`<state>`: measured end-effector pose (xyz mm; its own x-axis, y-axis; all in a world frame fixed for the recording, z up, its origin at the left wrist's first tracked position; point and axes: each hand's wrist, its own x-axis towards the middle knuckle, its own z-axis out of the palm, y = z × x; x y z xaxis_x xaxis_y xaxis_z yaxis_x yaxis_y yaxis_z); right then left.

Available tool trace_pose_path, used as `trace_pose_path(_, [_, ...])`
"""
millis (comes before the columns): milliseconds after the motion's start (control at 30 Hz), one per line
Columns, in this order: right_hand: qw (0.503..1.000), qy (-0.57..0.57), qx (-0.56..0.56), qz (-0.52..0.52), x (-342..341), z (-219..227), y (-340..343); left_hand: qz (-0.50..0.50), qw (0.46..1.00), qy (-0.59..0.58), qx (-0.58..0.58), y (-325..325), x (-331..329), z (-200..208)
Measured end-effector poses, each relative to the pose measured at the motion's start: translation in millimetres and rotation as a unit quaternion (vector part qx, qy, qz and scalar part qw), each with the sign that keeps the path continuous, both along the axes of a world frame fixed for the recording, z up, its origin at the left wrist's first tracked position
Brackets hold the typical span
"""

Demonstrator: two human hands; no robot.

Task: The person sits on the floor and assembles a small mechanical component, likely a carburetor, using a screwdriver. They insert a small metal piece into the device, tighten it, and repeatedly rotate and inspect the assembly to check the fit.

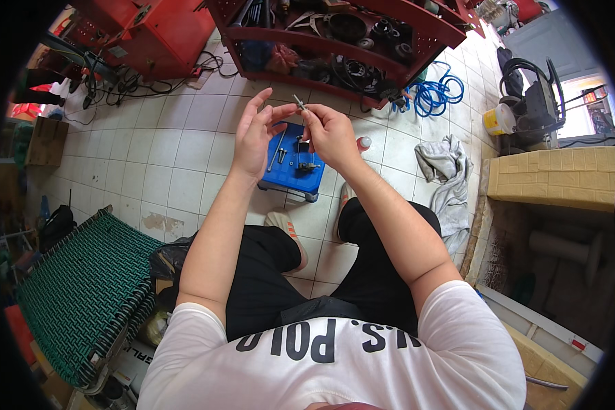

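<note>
Silvery, one part [298, 102] sits in the right hand [332, 135].

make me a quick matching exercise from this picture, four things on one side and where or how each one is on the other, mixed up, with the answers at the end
Things:
1. small metal part
2. blue stool
3. grey cloth
4. blue hose

Places and states:
A. looped on the floor beside the red cart
B. bearing loose bolts
C. pinched by the right hand
D. lying crumpled, off to the person's right

Right pairs: 1-C, 2-B, 3-D, 4-A
</note>
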<state>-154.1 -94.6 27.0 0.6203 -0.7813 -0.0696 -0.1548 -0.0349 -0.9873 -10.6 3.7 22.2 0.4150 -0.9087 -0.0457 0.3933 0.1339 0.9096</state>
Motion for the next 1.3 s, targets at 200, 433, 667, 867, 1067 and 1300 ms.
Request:
trace_pose_path(200, [1.0,0.001,0.001,0.006,-1,0,0,-0.016,1.0,0.0,-0.016,0,-1,1])
trace_pose_path(433, [0.999,0.013,-0.011,0.036,0,1,3,-0.055,0.998,0.005,-0.032,-1,-1,-1])
trace_pose_path(667, [0.998,0.027,-0.018,0.053,-1,5,5,-0.07,0.997,-0.006,-0.037,0,-5,5])
trace_pose_path(867, [0.998,0.028,-0.012,0.057,0,3,4,-0.07,0.997,-0.012,-0.037,0,-4,2])
trace_pose_path(1067, [0.999,0.011,-0.006,0.048,-1,0,3,-0.035,0.998,-0.043,-0.007,-2,-1,-5])
trace_pose_path(1300, [0.997,-0.062,0.042,-0.005,-7,1,-28,-0.015,0.958,-0.221,0.181,-12,23,-95])
